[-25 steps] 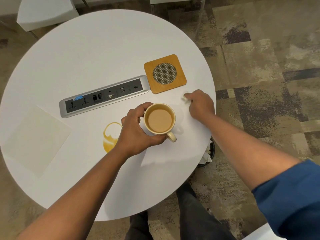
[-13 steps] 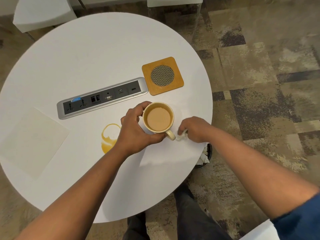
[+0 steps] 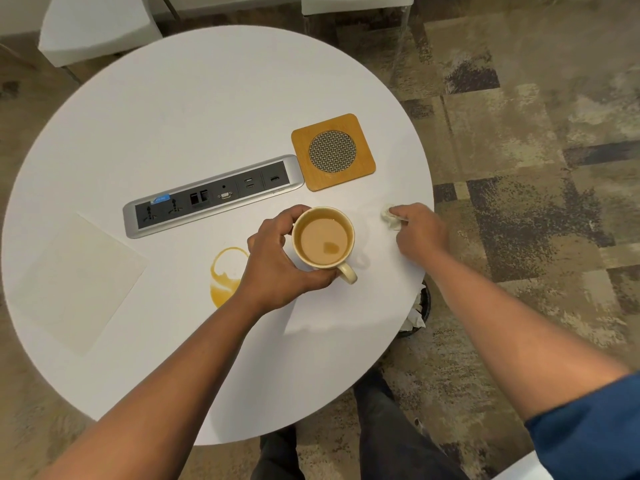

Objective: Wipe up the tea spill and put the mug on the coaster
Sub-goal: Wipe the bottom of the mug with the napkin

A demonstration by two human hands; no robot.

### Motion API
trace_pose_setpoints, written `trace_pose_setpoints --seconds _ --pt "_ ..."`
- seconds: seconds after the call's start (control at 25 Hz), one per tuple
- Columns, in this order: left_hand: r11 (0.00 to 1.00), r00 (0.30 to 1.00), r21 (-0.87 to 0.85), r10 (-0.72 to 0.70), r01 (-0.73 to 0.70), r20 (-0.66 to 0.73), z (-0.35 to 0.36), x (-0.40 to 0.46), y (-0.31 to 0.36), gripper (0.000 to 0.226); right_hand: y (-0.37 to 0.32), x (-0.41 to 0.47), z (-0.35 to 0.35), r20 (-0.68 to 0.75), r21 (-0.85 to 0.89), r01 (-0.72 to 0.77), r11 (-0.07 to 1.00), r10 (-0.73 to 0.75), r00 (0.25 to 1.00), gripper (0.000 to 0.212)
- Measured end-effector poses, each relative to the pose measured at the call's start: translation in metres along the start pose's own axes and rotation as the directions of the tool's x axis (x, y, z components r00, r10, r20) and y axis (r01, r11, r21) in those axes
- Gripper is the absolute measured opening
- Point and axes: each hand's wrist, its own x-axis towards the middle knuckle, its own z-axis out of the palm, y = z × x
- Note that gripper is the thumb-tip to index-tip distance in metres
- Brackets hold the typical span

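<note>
A cream mug [image 3: 323,240] full of milky tea is near the middle of the round white table [image 3: 214,109], and my left hand [image 3: 277,263] grips it around its body. Left of the mug lies a ring-shaped brown tea spill [image 3: 224,275]. My right hand [image 3: 420,230] pinches a small crumpled white tissue [image 3: 390,218] against the table to the right of the mug. A square wooden coaster [image 3: 333,152] with a round mesh centre sits beyond the mug, bare.
A silver power and data strip [image 3: 213,195] is set into the table behind the mug. A flat pale napkin [image 3: 78,282] lies at the left. A bin with crumpled tissues [image 3: 417,311] stands under the table's right edge. White chairs stand at the far side.
My right hand with the tissue has swept from beside the mug's handle back up and to the right across the table. My left hand kept holding the mug in place.
</note>
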Motion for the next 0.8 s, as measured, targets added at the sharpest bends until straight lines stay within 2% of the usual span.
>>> trace_pose_setpoints --seconds 0.12,0.32,0.4,0.48,0.56,0.64,0.8 --pt "1.000 1.000 -0.001 -0.005 0.005 0.001 0.000 0.001 0.000 0.087 0.004 -0.023 0.011 0.021 0.020 0.025 0.999 -0.026 0.999 0.053" --pt "1.000 1.000 -0.014 -0.014 0.014 -0.006 -0.002 0.001 0.001 0.088 0.008 -0.069 0.037 -0.024 0.056 0.062 0.996 -0.061 0.998 0.042" --pt "1.000 1.000 -0.010 -0.012 0.012 0.002 -0.003 0.001 0.000 0.089 0.003 -0.069 0.042 0.017 0.222 0.026 0.975 -0.031 0.999 0.038" --pt "1.000 1.000 -0.007 -0.006 0.006 0.005 -0.004 0.001 0.000 0.089 -0.004 -0.052 0.036 -0.001 0.400 -0.047 0.915 0.052 0.999 0.037" --pt "1.000 1.000 -0.006 0.007 -0.007 0.000 -0.005 0.001 -0.001 0.087 -0.010 -0.026 0.026 -0.069 0.352 -0.076 0.933 0.106 0.992 0.040" --pt "1.000 1.000 -0.007 0.011 -0.011 -0.006 -0.005 0.000 -0.001 0.086 -0.016 -0.007 0.020 -0.083 0.224 -0.062 0.973 0.082 0.993 0.045" --pt "1.000 1.000 -0.002 0.011 -0.011 -0.017 -0.005 -0.001 -0.001 0.085 -0.025 -0.006 0.025 0.013 0.034 0.176 0.984 -0.177 0.984 0.038"
